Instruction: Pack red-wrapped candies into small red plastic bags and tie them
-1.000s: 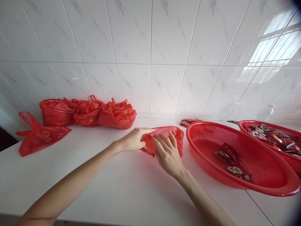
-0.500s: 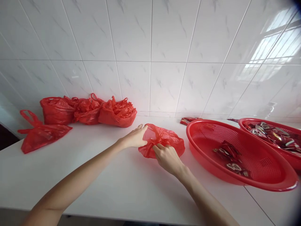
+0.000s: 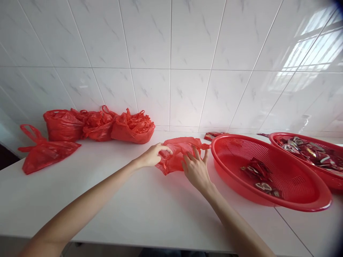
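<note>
A thin red plastic bag (image 3: pixel 175 146) lies on the white table in front of me, with its mouth spread wider. My left hand (image 3: pixel 152 155) grips the bag's left edge, the fingers bent over the film and partly inside the mouth. On the right side of the bag, my right hand (image 3: pixel 196 170) rests with its fingers spread apart, touching the film. A twisted handle of the bag sticks out beyond those fingertips, close to the rim of a red plastic basket (image 3: pixel 230 178). A few dark red wrapped packets (image 3: pixel 258 169) lie at the bottom of that basket.
Behind it on the right, a second red basket (image 3: pixel 276 140) holds many packets. A red packet (image 3: pixel 213 135) lies by the tiled wall (image 3: pixel 190 96). Several filled red bags (image 3: pixel 132 132) line the wall at left, and a tied red bag (image 3: pixel 50 157) sits near the table's left end.
My right hand has gone from pinching the gathered middle of the bag to spread fingers on its right side. The bag's mouth has been pulled wider and its handle now points right.
</note>
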A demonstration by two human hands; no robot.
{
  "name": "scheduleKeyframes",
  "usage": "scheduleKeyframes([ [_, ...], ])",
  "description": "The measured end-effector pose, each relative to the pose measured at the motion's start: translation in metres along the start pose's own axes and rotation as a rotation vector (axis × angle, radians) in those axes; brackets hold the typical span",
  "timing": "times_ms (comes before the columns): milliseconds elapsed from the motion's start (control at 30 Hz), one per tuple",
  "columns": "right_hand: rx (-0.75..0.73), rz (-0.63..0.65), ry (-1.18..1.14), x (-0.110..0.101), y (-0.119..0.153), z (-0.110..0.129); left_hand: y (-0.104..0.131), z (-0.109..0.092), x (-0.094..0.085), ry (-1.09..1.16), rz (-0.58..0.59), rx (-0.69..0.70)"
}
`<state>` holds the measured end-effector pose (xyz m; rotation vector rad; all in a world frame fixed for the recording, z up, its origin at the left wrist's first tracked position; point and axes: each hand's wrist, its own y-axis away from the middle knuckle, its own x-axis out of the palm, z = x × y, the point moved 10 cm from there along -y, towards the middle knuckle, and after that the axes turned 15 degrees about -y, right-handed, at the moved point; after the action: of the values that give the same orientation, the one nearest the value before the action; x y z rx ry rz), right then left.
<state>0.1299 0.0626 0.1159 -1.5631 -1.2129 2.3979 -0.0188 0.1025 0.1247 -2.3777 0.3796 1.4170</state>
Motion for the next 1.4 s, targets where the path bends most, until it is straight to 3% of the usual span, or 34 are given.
scheduleKeyframes([
  [233, 0.041, 0.023, 0.04, 0.0, 0.001, -0.006, -0.008, 0.004, 0.013, -0.05, 0.025, -0.15],
  [433, 0.125, 0.035, 0.123, -0.006, 0.003, -0.032, -0.005, -0.001, 0.011, -0.147, 0.092, 0.003],
  [533, 0.124, 0.062, 0.116, -0.009, 0.004, -0.039, -0.005, 0.002, 0.005, -0.217, 0.106, 0.006],
  [700, 0.16, 0.21, 0.054, -0.004, 0.005, -0.043, -0.003, 0.009, -0.014, -0.56, 0.05, -0.14],
  [833, 0.17, 0.289, 0.032, -0.002, 0.005, -0.041, 0.002, 0.009, -0.019, -0.678, 0.042, -0.212],
  [1000, 0.252, 0.35, -0.071, -0.006, 0.011, -0.043, 0.008, 0.017, -0.013, -0.736, 0.253, -0.195],
  [1167, 0.303, 0.378, -0.147, -0.006, 0.015, -0.046, 0.015, 0.03, -0.005, -0.586, 0.426, -0.177],
  [1300, 0.302, 0.406, -0.135, -0.005, 0.015, -0.045, 0.024, 0.039, 0.026, -0.339, 0.624, -0.181],
  [1400, 0.186, 0.45, -0.246, -0.017, 0.014, -0.028, 0.026, 0.043, 0.044, -0.213, 0.692, -0.187],
])
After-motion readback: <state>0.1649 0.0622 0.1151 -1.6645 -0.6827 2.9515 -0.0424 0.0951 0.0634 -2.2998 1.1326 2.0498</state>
